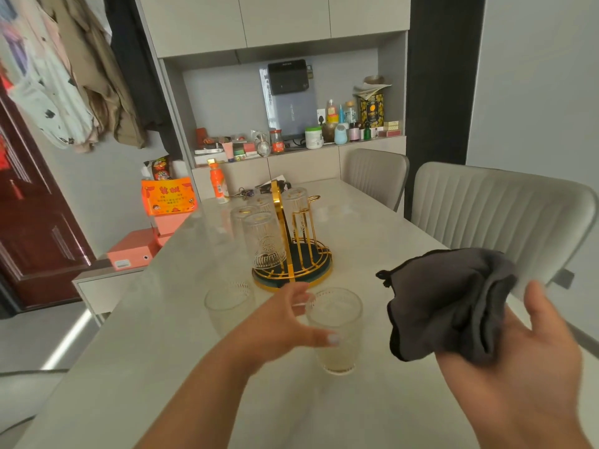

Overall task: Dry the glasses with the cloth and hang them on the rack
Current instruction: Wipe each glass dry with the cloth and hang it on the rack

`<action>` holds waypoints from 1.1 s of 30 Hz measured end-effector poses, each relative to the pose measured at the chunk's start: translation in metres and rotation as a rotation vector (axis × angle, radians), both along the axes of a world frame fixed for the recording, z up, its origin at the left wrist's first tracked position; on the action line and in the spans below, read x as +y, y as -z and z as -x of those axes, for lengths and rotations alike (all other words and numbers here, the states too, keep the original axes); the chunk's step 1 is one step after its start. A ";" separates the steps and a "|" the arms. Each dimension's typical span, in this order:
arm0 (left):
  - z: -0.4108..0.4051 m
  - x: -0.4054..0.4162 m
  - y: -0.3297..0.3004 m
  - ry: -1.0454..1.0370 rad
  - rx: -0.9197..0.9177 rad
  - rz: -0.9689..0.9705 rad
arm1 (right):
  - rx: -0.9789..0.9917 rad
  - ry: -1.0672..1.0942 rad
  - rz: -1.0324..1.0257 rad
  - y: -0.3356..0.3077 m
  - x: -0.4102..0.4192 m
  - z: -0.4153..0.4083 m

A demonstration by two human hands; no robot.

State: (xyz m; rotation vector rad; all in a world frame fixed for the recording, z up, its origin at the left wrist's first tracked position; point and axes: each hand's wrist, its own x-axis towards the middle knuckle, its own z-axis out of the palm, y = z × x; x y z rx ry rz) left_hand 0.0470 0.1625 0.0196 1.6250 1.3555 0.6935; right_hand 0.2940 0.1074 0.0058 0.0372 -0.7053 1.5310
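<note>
A gold wire rack with a dark round base stands mid-table, with several ribbed glasses hung upside down on it. Two more glasses stand upright in front of it: one at the centre and one to its left. My left hand reaches around the centre glass, thumb and fingers spread at its rim, not clearly closed on it. My right hand holds a dark grey cloth draped over its fingers, to the right of that glass.
The pale table runs away from me. An orange bottle and keys lie at its far end. Two padded chairs stand along the right side. Orange boxes are stacked off the left edge; a cluttered shelf sits behind.
</note>
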 end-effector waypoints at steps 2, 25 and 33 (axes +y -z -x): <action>-0.009 -0.006 0.022 -0.037 -0.055 -0.016 | 0.012 0.072 0.067 0.007 -0.005 -0.007; -0.066 -0.082 0.004 -0.315 -0.752 -0.157 | -0.686 0.344 0.284 -0.009 -0.037 0.080; -0.062 -0.096 -0.016 -0.352 -0.753 -0.228 | -1.012 0.601 0.139 -0.017 -0.066 0.090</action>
